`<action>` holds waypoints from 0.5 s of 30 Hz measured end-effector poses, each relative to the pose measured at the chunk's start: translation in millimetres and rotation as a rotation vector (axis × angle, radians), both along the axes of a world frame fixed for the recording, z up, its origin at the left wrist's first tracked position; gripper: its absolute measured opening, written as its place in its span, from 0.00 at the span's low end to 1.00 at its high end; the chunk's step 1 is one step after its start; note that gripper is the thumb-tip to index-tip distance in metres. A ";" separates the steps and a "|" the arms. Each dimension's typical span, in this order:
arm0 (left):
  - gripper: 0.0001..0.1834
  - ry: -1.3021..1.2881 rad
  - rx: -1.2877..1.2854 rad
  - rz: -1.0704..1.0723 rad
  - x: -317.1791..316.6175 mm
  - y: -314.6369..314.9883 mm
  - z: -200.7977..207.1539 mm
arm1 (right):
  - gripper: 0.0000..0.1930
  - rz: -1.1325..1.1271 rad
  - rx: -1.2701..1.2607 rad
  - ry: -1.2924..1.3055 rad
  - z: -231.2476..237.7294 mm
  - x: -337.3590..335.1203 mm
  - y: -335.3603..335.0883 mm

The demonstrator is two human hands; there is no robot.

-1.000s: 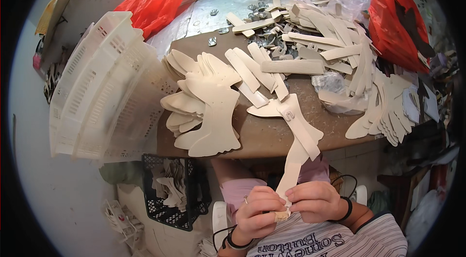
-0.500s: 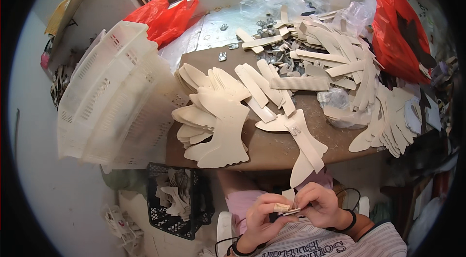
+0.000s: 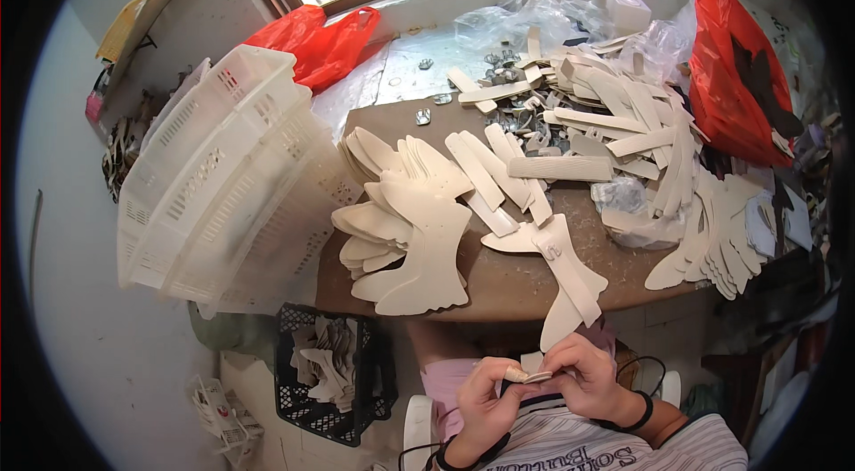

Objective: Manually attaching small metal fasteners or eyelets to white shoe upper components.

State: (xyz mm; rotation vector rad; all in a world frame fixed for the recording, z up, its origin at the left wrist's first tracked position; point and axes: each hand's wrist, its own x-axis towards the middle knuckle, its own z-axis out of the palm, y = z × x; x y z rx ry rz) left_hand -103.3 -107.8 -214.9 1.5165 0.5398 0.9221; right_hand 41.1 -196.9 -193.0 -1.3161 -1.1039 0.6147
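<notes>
Above my lap, my left hand (image 3: 488, 401) and my right hand (image 3: 584, 378) pinch a small cream strip (image 3: 538, 377) between them, seen nearly edge-on. Most of it is hidden by my fingers. One left fingertip has a pale wrapping. At the table's near edge, just beyond my hands, lies a cream shoe-upper-shaped piece (image 3: 563, 328) with a strap across it. A metal buckle (image 3: 551, 251) sits at that strap's far end. To its left rests a fanned stack of similar cut pieces (image 3: 419, 231).
Loose cream straps (image 3: 614, 97) and metal buckles (image 3: 508, 70) are heaped on the brown table mat (image 3: 508, 280). Nested white plastic baskets (image 3: 214, 195) lean at the left. More cut pieces (image 3: 704, 248) lie right. A black crate (image 3: 356, 418) stands below; red bags (image 3: 726, 79) flank the table.
The view has shifted slightly, so the table appears a little lower and farther right. Both hands still pinch the strip, and the fingers have shifted a little around it.
</notes>
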 end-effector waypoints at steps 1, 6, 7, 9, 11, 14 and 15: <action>0.13 0.003 -0.001 0.005 -2.0 -0.2 1.2 | 0.13 -0.003 0.038 -0.094 -0.6 0.6 1.2; 0.10 -0.011 -0.036 0.124 1.7 -0.6 20.5 | 0.14 0.009 0.115 -0.098 1.7 1.5 2.0; 0.10 -0.011 -0.036 0.126 0.1 2.1 19.1 | 0.15 0.000 0.155 -0.115 -0.6 2.2 2.6; 0.11 0.151 0.130 0.007 -4.7 9.1 15.0 | 0.14 -0.001 0.159 -0.117 -3.1 1.1 4.1; 0.11 0.155 0.139 0.025 -6.6 9.1 13.4 | 0.14 0.001 0.159 -0.117 -3.5 -1.8 3.9; 0.11 0.153 0.124 0.056 -5.6 7.8 14.5 | 0.12 -0.012 0.039 -0.036 -0.9 -8.3 6.7; 0.11 0.147 0.102 0.071 -4.6 6.9 15.0 | 0.11 0.009 0.025 0.065 -1.9 -9.3 10.4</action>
